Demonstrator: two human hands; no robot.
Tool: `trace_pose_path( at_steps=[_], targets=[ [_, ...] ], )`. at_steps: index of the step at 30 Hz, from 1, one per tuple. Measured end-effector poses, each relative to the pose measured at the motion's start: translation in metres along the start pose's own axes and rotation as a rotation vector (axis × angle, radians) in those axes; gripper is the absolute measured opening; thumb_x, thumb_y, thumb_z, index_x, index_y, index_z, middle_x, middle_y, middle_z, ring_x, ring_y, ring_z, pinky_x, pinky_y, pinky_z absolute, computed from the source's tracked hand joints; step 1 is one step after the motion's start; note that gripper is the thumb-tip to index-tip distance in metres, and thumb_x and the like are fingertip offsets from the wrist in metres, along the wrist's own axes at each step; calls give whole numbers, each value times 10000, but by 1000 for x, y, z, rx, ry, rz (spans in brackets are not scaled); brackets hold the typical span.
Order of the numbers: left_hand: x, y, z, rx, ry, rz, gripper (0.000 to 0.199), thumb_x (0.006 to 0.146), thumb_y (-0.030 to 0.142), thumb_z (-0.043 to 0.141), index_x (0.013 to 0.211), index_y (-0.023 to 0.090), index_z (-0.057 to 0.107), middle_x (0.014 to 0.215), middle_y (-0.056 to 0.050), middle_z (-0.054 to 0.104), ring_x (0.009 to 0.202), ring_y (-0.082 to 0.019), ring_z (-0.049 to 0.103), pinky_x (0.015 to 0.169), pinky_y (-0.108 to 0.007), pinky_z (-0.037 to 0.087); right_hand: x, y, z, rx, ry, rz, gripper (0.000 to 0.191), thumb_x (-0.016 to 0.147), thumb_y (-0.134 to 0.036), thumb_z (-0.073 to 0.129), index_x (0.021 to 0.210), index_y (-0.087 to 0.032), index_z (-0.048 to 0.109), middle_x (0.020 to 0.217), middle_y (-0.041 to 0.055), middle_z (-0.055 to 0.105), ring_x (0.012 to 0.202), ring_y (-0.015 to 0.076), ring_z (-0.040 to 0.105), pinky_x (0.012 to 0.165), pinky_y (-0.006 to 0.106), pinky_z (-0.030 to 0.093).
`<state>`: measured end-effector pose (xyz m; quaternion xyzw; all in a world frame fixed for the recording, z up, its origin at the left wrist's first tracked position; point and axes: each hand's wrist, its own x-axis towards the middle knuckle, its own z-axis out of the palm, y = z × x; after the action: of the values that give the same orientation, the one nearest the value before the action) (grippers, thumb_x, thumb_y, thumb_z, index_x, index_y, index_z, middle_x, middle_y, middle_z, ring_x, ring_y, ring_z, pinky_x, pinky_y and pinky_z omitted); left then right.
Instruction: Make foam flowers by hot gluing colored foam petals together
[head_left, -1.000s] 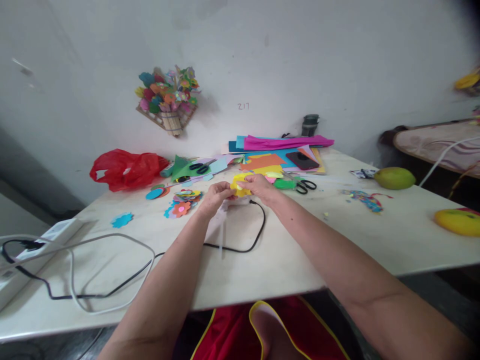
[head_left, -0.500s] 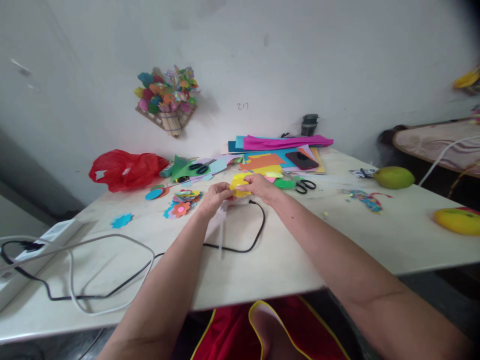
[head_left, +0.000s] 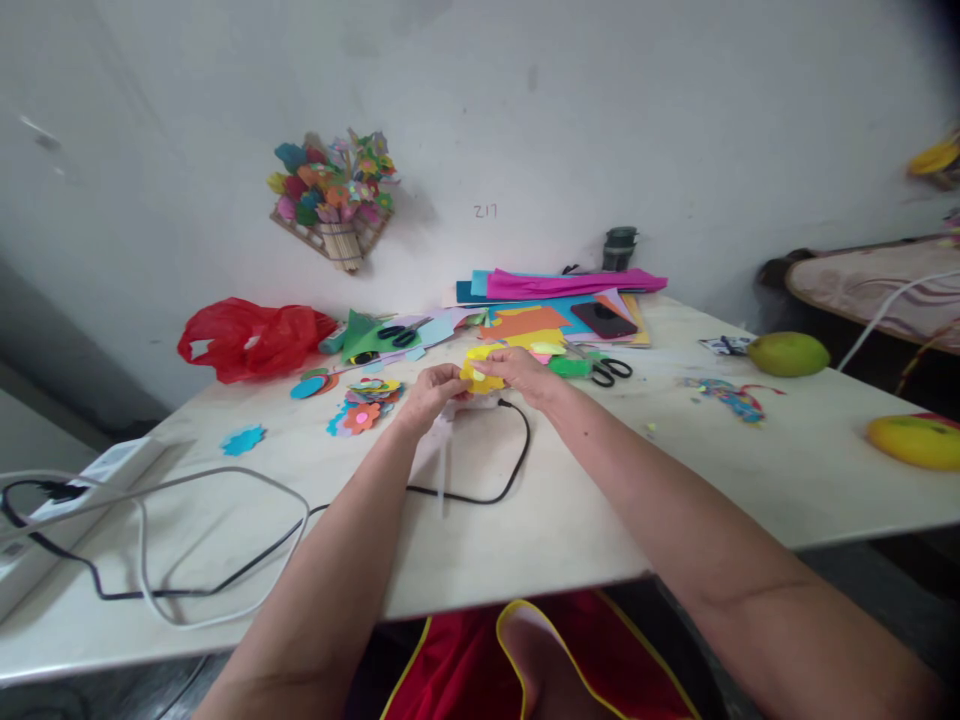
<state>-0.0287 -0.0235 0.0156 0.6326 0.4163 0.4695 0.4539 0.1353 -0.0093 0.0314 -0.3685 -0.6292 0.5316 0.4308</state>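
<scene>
A yellow paper flower (head_left: 484, 385) is held up over the middle of the table, with a small pale spot near its centre. The fingertips of my left hand (head_left: 431, 395) pinch its left edge. From the other side, my right hand (head_left: 523, 375) has thumb and fingers closed on its right part. Just below them lies what looks like a white glue gun (head_left: 484, 402), mostly hidden by the hands. A translucent stick (head_left: 442, 475) extends from it toward me, and a black cord (head_left: 517, 470) leaves its right end.
Cut paper flowers (head_left: 364, 415) lie left of the hands, with a blue flower (head_left: 244, 440) farther out. Black-handled scissors (head_left: 611, 372), a phone (head_left: 604, 320) and coloured sheets (head_left: 525, 323) are behind. A red plastic bag (head_left: 255, 340), power strip (head_left: 112, 465) and mango (head_left: 787, 354) flank them.
The yellow flower has turned slightly between my fingers, so its pale centre shows more. My right fingers have shifted a little; both arms stay in place.
</scene>
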Motion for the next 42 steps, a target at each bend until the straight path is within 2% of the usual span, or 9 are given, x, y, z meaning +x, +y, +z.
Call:
trace_pose_path(
  at_steps=[7, 13, 18, 22, 27, 33, 42],
  targets=[
    [0, -1, 2, 38, 3, -24, 157, 601, 268, 632, 627, 132, 558, 552, -12, 596, 518, -108, 537, 556, -232, 410, 2, 1, 5, -8, 91, 4, 371, 463, -396, 732, 504, -162, 448, 500, -61, 411, 495, 64, 361, 490, 232, 275],
    [1, -2, 0, -5, 31, 8, 166, 610, 277, 625, 645, 129, 559, 559, -14, 605, 528, -105, 544, 568, -227, 417, 4, 2, -3, 14, 34, -18, 348, 570, -473, 647, 566, -150, 516, 543, -30, 461, 512, 76, 375, 498, 242, 259],
    [3, -6, -3, -73, 79, 24, 178, 609, 287, 642, 644, 134, 556, 553, -8, 608, 504, -95, 538, 562, -223, 424, 6, 3, -4, -33, 116, -18, 345, 516, -449, 685, 567, -144, 532, 562, -27, 468, 526, 75, 366, 509, 244, 251],
    [3, -5, -2, -87, 72, 26, 194, 612, 300, 653, 641, 134, 559, 562, -12, 612, 509, -97, 543, 561, -225, 427, 5, 3, -1, -46, 162, -28, 343, 510, -445, 684, 551, -150, 514, 536, -43, 430, 514, 71, 336, 509, 245, 245],
    [1, -3, 0, -94, 71, 32, 215, 614, 317, 667, 639, 130, 565, 561, -15, 611, 513, -100, 546, 563, -227, 426, 4, 1, 0, -78, 127, -52, 342, 573, -463, 644, 538, -154, 501, 528, -40, 417, 526, 78, 341, 507, 242, 240],
    [1, -3, 0, -98, 45, 26, 225, 619, 322, 681, 653, 125, 578, 576, -20, 620, 513, -93, 547, 555, -216, 419, 8, 8, 2, -63, 153, -67, 388, 511, -451, 704, 496, -165, 442, 494, -54, 369, 507, 74, 329, 494, 240, 236],
    [2, -6, -2, -139, 4, 26, 252, 623, 346, 695, 628, 133, 560, 575, -19, 626, 497, -87, 545, 538, -212, 410, 16, 15, -2, -128, 159, -106, 393, 523, -476, 685, 493, -165, 446, 509, -47, 388, 503, 77, 341, 485, 241, 241]
  ],
)
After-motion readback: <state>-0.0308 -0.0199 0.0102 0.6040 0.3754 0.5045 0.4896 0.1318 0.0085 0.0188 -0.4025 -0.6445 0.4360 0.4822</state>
